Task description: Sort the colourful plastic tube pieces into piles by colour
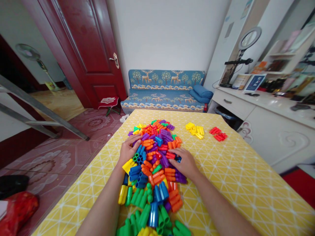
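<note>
A long heap of plastic pieces (150, 170) in green, blue, orange, purple, red and yellow runs down the table between my forearms. My left hand (129, 149) rests on the heap's left edge, fingers apart, beside blue and purple pieces. On the right edge lies my right hand (183, 160), its fingers over red and dark blue pieces; whether it grips one is hard to see. Farther right on the table are a small group of yellow pieces (195, 130) and a small group of red pieces (218, 133).
The table (236, 183) has a yellow patterned cloth. Behind it stands a blue sofa (167, 95). A white cabinet (275, 127) with a ring light is at the right. A red door (86, 42), a stool (108, 101) and a metal ladder (49, 111) are at the left.
</note>
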`<state>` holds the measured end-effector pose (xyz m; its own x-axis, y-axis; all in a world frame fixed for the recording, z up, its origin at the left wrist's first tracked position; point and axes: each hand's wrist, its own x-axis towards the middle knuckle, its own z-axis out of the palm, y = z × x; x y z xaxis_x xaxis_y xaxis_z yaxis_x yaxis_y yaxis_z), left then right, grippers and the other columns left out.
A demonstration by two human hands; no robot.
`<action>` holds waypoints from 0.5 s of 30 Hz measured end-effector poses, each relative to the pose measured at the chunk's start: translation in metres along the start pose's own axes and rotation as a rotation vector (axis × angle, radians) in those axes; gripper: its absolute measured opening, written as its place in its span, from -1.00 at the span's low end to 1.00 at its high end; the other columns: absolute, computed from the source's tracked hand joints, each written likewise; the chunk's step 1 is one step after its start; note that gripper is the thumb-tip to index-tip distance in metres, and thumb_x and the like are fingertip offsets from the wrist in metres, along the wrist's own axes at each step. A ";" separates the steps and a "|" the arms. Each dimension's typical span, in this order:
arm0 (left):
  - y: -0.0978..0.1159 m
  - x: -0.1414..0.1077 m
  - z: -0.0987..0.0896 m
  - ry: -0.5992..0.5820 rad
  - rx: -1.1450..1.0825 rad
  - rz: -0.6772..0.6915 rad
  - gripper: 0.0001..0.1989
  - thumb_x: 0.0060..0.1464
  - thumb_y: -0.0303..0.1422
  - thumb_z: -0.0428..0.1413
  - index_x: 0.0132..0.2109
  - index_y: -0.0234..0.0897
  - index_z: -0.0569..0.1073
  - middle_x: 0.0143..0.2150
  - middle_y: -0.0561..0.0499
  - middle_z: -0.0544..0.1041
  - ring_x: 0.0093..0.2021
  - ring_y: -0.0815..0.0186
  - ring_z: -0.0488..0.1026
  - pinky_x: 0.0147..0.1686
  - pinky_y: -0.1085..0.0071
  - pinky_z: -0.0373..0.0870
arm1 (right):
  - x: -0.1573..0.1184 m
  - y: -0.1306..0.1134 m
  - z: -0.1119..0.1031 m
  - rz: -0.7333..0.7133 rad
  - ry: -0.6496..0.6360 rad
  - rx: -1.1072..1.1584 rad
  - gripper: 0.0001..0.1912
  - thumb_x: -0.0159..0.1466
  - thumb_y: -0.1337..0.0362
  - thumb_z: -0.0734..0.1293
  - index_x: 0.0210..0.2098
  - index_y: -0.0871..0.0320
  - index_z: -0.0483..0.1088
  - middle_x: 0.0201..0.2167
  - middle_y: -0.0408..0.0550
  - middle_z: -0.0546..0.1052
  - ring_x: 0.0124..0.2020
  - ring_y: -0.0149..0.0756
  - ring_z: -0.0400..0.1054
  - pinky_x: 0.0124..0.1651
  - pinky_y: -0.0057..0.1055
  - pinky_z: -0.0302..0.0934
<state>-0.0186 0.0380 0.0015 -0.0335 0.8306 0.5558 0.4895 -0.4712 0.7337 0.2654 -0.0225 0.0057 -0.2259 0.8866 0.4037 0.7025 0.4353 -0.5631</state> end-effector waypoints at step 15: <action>0.001 0.000 -0.001 -0.010 0.019 -0.016 -0.67 0.11 -0.14 0.12 -0.09 -0.21 0.60 0.00 -0.10 0.59 0.08 0.09 0.47 0.18 0.05 0.30 | 0.009 0.038 -0.009 0.436 0.600 0.768 -0.62 0.16 -0.03 0.36 -0.26 0.18 0.47 -0.56 -0.18 0.46 -0.58 -0.43 0.29 -0.48 -0.46 0.23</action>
<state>-0.0194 0.0372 0.0026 -0.0333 0.8410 0.5401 0.5058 -0.4519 0.7348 0.2960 0.0005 -0.0051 0.4588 0.8587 0.2283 -0.0189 0.2664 -0.9637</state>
